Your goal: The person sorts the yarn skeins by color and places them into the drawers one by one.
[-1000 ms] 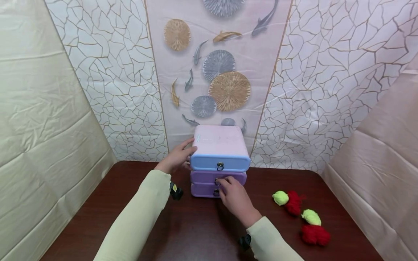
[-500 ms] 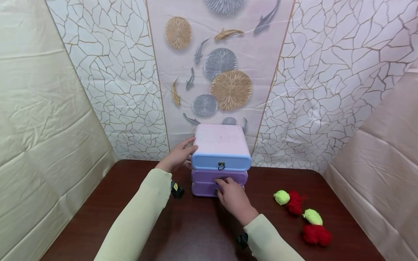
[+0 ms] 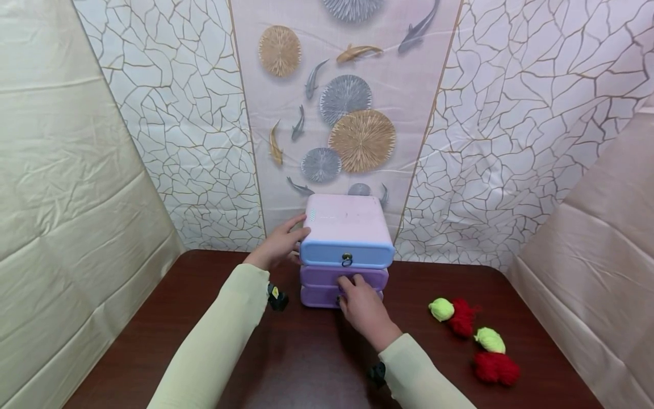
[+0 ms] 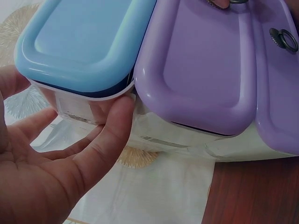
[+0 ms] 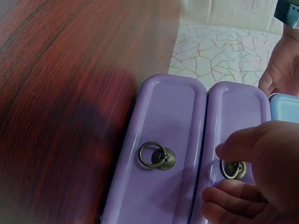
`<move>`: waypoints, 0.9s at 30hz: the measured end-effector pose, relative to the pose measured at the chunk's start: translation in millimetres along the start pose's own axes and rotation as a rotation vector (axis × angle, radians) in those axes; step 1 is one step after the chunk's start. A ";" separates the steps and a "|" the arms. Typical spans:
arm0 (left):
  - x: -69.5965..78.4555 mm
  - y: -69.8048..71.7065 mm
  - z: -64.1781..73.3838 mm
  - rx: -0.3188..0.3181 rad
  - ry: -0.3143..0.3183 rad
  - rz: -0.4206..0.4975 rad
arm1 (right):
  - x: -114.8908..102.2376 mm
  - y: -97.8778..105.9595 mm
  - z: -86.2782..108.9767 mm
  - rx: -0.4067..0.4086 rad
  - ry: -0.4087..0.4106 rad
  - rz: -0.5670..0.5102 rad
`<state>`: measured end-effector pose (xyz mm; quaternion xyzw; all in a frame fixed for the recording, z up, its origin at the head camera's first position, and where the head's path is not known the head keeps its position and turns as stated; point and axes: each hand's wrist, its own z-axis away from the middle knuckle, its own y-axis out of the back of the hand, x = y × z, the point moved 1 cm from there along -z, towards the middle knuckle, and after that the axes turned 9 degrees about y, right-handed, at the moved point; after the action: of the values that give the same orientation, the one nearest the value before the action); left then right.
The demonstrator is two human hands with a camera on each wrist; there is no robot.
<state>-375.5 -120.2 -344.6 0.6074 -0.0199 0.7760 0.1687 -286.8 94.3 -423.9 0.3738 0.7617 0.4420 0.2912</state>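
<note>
A small chest of drawers has a pink top point(image 3: 347, 218), a blue top drawer point(image 3: 324, 254) and two purple drawers below, the middle drawer point(image 3: 319, 276) and the bottom drawer point(image 3: 318, 296). My left hand point(image 3: 278, 245) rests against the left side of the top section, its fingers spread in the left wrist view. My right hand point(image 3: 364, 309) touches the middle drawer's front. In the right wrist view its thumb point(image 5: 233, 144) and fingers lie on either side of the brass ring pull point(image 5: 240, 170), which hangs loose between them. The bottom drawer's ring pull point(image 5: 167, 159) hangs free.
On the right of the dark wooden table point(image 3: 286, 363) lie two yellow-green yarn balls point(image 3: 441, 309) and two red yarn bundles point(image 3: 495, 368). A patterned cloth point(image 3: 194, 142) hangs right behind the chest.
My right fingertips have shifted slightly up on the middle drawer's front, and its ring pull, visible at them a second ago, is now hidden in the head view. My left hand stays put.
</note>
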 end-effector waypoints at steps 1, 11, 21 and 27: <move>0.0 0.1 -0.1 0.001 0.001 -0.003 | 0.1 -0.2 -0.1 0.000 0.000 -0.002; 1.4 0.2 0.9 -0.002 0.004 -0.017 | -0.6 0.2 0.5 -0.013 -0.014 0.002; 2.4 -0.4 2.7 -0.001 0.005 -0.020 | -4.1 3.9 6.2 -0.001 -0.001 0.028; 2.4 -0.5 2.5 -0.001 0.007 -0.022 | -5.5 5.1 8.5 -0.007 0.001 0.027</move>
<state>-373.5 -119.8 -341.7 0.6047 -0.0129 0.7763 0.1776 -275.6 95.3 -422.5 0.3827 0.7552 0.4486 0.2862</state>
